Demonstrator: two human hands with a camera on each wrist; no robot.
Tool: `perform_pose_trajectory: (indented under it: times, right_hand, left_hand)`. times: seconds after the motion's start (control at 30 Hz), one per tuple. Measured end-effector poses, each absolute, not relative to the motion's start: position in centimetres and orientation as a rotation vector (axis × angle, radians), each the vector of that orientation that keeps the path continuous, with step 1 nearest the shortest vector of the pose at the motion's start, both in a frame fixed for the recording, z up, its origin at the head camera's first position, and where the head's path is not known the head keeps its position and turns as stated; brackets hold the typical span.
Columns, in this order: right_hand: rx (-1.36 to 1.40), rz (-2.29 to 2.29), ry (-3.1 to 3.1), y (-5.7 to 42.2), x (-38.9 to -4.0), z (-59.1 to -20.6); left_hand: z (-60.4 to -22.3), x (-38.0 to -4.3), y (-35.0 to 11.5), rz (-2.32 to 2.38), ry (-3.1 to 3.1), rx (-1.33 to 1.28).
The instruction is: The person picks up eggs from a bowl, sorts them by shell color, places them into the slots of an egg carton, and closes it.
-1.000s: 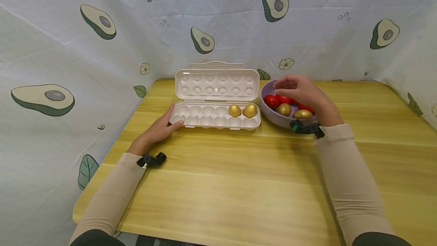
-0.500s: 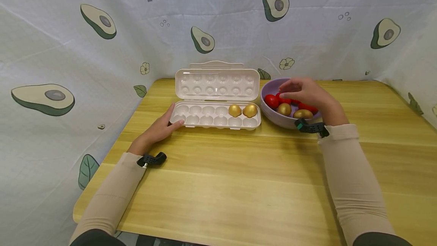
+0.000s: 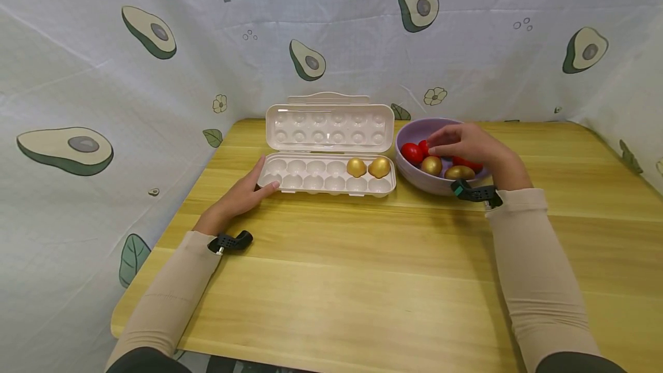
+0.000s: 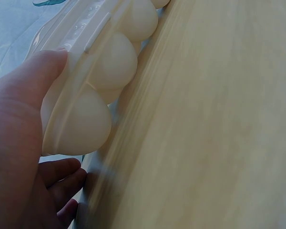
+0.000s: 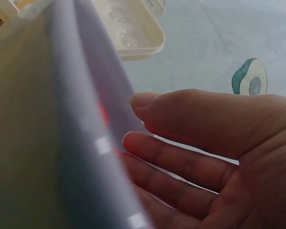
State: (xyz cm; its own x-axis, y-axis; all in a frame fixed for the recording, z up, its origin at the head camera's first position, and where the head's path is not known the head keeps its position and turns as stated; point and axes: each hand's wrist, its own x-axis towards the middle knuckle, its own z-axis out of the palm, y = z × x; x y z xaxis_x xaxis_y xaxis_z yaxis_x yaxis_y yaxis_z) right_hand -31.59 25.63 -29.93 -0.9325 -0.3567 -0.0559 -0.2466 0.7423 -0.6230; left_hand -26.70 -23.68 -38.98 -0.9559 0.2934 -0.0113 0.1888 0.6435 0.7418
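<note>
An egg box [image 3: 292, 182] lies with its lid [image 3: 330, 131] raised at the back. Two golden eggs [image 3: 379, 167] sit side by side in the back row's right-hand cups. My left hand [image 3: 233, 197] holds the box at its left end, thumb [image 4: 50, 71] on the rim and other fingers below it. A lilac bowl [image 3: 422, 182] stands right beside the box, holding red eggs [image 3: 412, 153] and golden eggs [image 3: 459, 172]. My right hand [image 3: 473, 145] reaches over the bowl's far side, fingers [image 5: 181, 157] loosely bent and thumb apart from them, nothing seen between; fingertips overlap a red egg.
A wooden table [image 3: 331, 281] carries everything. Behind it hangs a pale cloth [image 3: 357, 33] printed with avocados, close at the box's lid. Dark camera mounts sit on both wrists, the right one [image 3: 476, 191] beside the bowl's front rim.
My right hand has shifted right and lowered into the bowl, fingers nearer the red eggs. The left hand and the egg box stay where they were.
</note>
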Motion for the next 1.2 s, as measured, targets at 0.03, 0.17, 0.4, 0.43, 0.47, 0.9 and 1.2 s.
perform_pose_trajectory:
  times: [0.03,0.17,0.4,0.43,0.47,0.9,1.2]
  right_hand:
    - [-0.484,-0.955,2.767,25.7,-31.6,-29.9]
    - [-0.486,-0.947,2.764,26.0,-31.6,-30.1]
    - [-0.433,-0.94,2.753,26.5,-32.0,-30.2]
    - [-0.433,-0.942,2.744,26.5,-32.0,-30.3]
    - [-0.431,-0.944,2.734,26.6,-32.0,-30.3]
    - [-0.453,-0.856,2.777,26.0,-32.0,-30.6]
    - [-0.463,-0.936,2.666,25.6,-32.2,-31.1]
  left_hand:
    - [-39.0,-26.7,-23.7,1.207,2.728,0.403]
    - [-38.9,-26.7,-23.7,1.197,2.735,0.394]
    - [-39.0,-26.8,-23.7,1.196,2.737,0.405]
    - [-39.0,-26.8,-23.7,1.197,2.735,0.402]
    - [-39.0,-26.8,-23.7,1.197,2.734,0.407]
    - [-38.9,-26.8,-23.7,1.208,2.725,0.418]
    - [-38.8,-26.7,-23.7,1.209,2.721,0.415]
